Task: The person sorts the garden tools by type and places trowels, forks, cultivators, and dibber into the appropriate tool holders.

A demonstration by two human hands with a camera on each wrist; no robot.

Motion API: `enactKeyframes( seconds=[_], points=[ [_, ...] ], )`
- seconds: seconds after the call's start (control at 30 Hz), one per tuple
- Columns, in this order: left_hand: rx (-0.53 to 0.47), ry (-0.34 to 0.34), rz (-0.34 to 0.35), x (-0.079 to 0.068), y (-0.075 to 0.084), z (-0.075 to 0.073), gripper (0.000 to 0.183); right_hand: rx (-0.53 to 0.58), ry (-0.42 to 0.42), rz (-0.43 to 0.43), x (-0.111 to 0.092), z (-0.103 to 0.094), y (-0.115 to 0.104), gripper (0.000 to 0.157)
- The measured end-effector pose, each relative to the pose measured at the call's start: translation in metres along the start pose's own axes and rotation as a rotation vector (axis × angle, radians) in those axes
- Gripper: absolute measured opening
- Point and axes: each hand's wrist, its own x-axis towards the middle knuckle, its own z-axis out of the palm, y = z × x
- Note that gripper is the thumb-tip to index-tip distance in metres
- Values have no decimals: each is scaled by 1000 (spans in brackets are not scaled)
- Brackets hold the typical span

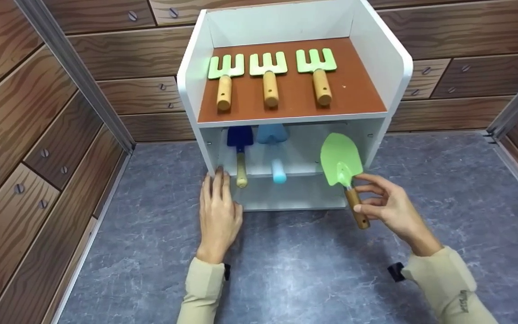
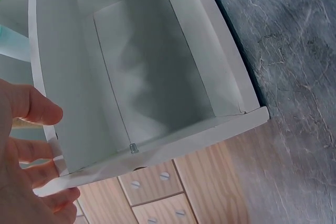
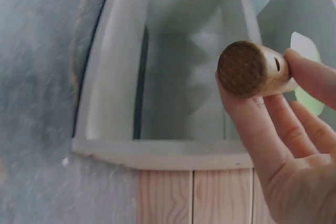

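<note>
My right hand [image 1: 387, 207] pinches the wooden handle of a light green trowel [image 1: 341, 157] between thumb and fingers. Its blade points up in front of the right part of the middle shelf; in the right wrist view the round handle end [image 3: 242, 70] faces the camera. My left hand [image 1: 218, 209] rests with fairly straight fingers at the left front edge of the white shelf unit [image 1: 295, 118]. On the middle shelf, a dark blue spade [image 1: 240, 136] with a wooden handle lies at the left, beside a light blue trowel [image 1: 272, 134] whose handle sticks out forward.
Three light green hand forks [image 1: 226, 67] with wooden handles lie in a row on the brown top shelf [image 1: 353, 85]. Below the middle shelf is a lower compartment [image 2: 163, 72]. The unit stands on a grey marbled surface [image 1: 151, 252], with wood-patterned walls [image 1: 457, 31] around it.
</note>
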Motion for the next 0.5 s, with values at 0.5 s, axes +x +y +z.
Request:
enactKeyframes(
  seconds=[0.5],
  points=[
    [0, 6, 1, -2, 0, -1, 63, 54, -35, 59, 29, 20, -37, 72]
  ],
)
